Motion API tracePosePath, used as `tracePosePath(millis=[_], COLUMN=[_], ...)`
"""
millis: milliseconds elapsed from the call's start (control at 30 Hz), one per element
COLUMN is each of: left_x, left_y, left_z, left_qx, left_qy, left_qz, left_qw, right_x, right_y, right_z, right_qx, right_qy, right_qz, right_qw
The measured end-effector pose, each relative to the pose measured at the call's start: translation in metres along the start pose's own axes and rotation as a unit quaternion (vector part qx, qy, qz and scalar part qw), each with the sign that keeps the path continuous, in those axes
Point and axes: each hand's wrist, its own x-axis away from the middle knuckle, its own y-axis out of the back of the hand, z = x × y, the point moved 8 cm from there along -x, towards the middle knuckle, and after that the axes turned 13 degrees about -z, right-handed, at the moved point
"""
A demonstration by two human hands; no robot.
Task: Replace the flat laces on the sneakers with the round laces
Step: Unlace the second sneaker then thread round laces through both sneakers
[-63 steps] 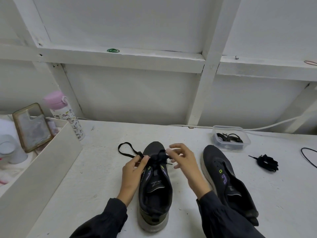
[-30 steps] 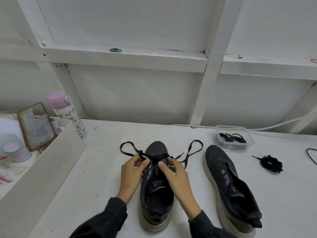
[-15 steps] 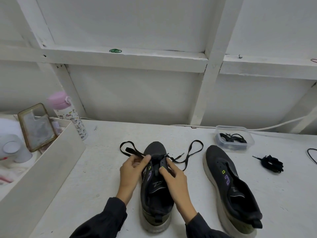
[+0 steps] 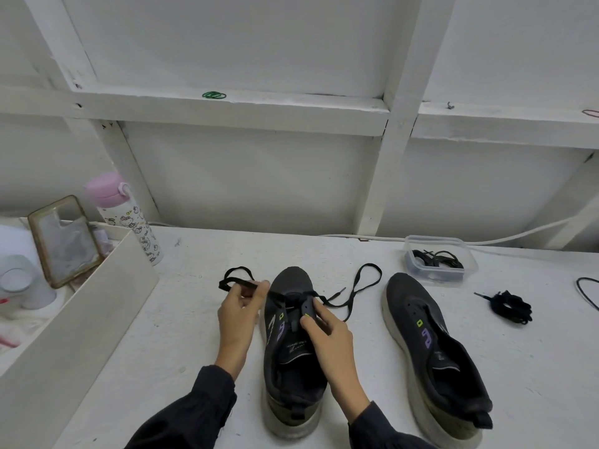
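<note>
While the flat lace (image 4: 234,282) is being pinched between the thumb and fingers of the left hand (image 4: 238,314), just left of the toe of the near sneaker (image 4: 291,361), the eyelet edge of that sneaker is being gripped by the thumb and forefinger of the right hand (image 4: 327,330). The lace is being held threaded across the front eyelets between the two hands, with one loop lying on the desk (image 4: 181,335) beyond the left hand and another lying beyond the right hand. A second sneaker (image 4: 434,351) is lying to the right of the right hand. Farther right, thin black laces (image 4: 437,257) are being kept in a clear tub (image 4: 434,278), with a bundled black lace (image 4: 512,307) lying near it.
</note>
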Motion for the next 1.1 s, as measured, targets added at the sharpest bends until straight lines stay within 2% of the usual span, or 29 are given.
tracePosePath(millis=[67,133,233,333,467,600,933,1100], left_x=[0.008,0.012,0.01,0.008,0.009,0.011,0.014,0.011], left_y=[-0.007,-0.013,-0.015,-0.014,-0.014,-0.015,-0.014,-0.015], left_z=[0.009,0.01,0.003,0.002,0.007,0.006,0.004,0.004], left_qx=[-0.041,-0.091,-0.121,-0.15,-0.152,-0.15,-0.165,-0.178], left_qy=[-0.004,-0.043,-0.097,-0.123,-0.128,-0.129,-0.145,-0.14], left_qz=[0.043,0.072,0.074,0.068,0.073,0.069,0.029,0.017], left_qw=[0.998,0.992,0.985,0.979,0.977,0.978,0.975,0.974], right_x=[0.001,0.001,0.003,0.004,-0.006,-0.021,-0.025,-0.025], right_y=[0.0,-0.001,-0.002,-0.004,-0.009,-0.026,-0.042,-0.045], right_z=[0.001,0.002,0.003,0.013,0.045,0.062,0.053,0.052], right_qx=[-0.003,-0.001,0.002,0.086,0.26,0.373,0.371,0.381], right_qy=[0.002,0.005,0.006,0.071,0.187,0.234,0.249,0.271], right_qz=[0.001,0.001,0.005,0.03,0.043,0.067,0.077,0.056], right_qw=[1.0,1.0,1.0,0.993,0.946,0.895,0.891,0.882])
